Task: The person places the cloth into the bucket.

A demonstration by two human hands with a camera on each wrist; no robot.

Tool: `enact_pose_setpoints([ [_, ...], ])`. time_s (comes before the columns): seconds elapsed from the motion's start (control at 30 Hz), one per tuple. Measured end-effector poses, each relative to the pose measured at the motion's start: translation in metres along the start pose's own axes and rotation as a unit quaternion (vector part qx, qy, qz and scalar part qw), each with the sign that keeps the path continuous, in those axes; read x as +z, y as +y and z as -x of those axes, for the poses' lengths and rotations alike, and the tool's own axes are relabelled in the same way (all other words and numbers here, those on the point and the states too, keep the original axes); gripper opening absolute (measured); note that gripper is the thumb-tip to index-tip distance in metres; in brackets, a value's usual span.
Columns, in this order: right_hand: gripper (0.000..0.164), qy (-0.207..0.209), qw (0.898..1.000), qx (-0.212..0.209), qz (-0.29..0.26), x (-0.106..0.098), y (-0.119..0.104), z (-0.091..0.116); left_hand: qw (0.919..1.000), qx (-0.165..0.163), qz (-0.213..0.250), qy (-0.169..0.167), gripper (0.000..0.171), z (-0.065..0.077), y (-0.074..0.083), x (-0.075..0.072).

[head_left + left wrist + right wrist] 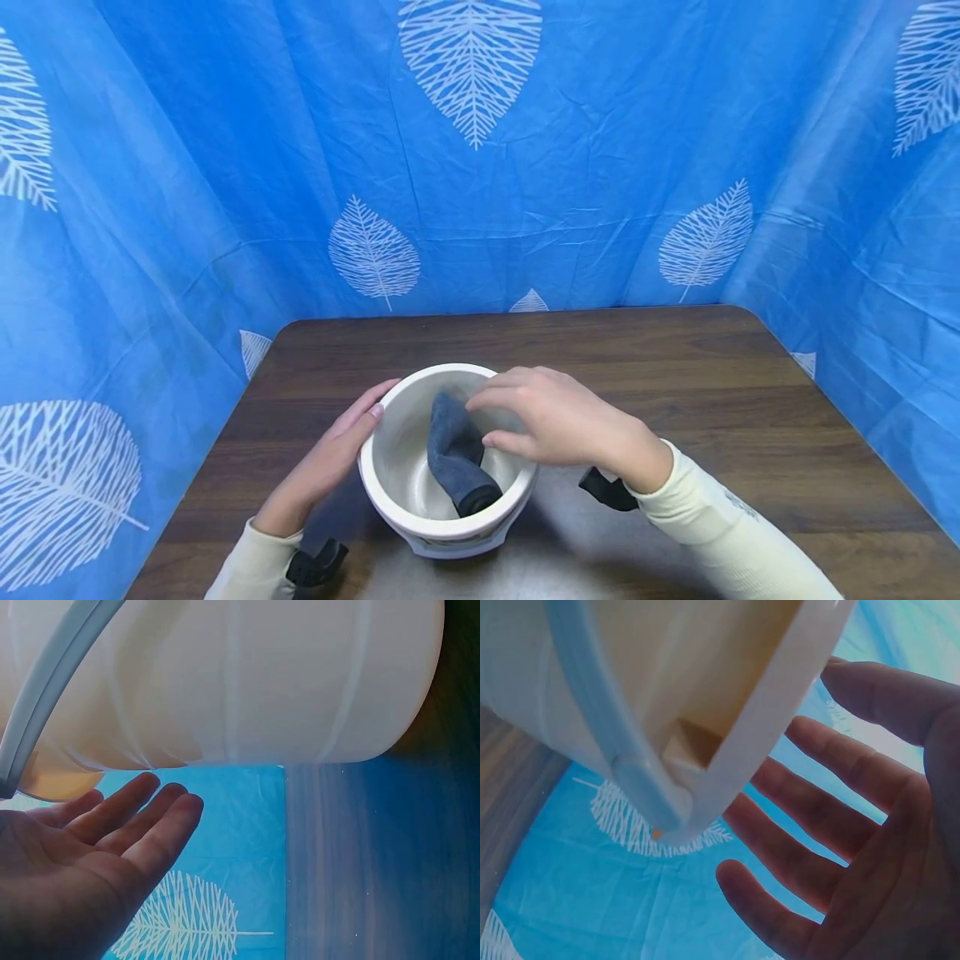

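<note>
A white bucket (412, 517) with a pale blue-grey handle (56, 682) stands on the table, its mouth facing up toward the head camera. Inside lies a soft, dark blue-grey cloth item (452, 442) with a black lower end; its exact kind is unclear. My left hand (337, 454) rests at the bucket's left rim, thumb by the edge and nearly straight fingers along the outer wall. Over the right side of the mouth hovers my right hand (558, 421), fingers loosely spread and holding nothing. The right wrist view shows these fingers (802, 795) close to the rim.
A dark brown wooden table (660, 367) carries the bucket, which is near its front. Blue curtain cloth (585, 167) with white leaf prints hangs behind the table and along both sides. Each wrist wears a black strap-on device (609, 490).
</note>
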State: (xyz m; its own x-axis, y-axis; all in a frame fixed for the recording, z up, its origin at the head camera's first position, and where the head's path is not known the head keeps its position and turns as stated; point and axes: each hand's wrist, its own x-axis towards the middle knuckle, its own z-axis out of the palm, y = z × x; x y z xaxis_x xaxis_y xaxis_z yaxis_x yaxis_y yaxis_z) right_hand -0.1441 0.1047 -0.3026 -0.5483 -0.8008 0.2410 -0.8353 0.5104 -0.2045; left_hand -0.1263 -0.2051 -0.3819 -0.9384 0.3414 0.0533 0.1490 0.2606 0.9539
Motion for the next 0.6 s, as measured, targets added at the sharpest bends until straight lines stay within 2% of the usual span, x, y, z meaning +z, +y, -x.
enact_pose_setpoints([
  [0.4, 0.042, 0.039, 0.999, 0.022, -0.021, -0.002, 0.012, 0.017, 0.9987, -0.035, -0.036, 0.01, 0.052, 0.002, 0.008, -0.006],
  [0.6, 0.043, 0.059, 0.998, 0.026, -0.028, 0.0, 0.018, 0.024, 0.9984, -0.036, -0.042, 0.014, 0.051, 0.001, 0.01, -0.008],
])
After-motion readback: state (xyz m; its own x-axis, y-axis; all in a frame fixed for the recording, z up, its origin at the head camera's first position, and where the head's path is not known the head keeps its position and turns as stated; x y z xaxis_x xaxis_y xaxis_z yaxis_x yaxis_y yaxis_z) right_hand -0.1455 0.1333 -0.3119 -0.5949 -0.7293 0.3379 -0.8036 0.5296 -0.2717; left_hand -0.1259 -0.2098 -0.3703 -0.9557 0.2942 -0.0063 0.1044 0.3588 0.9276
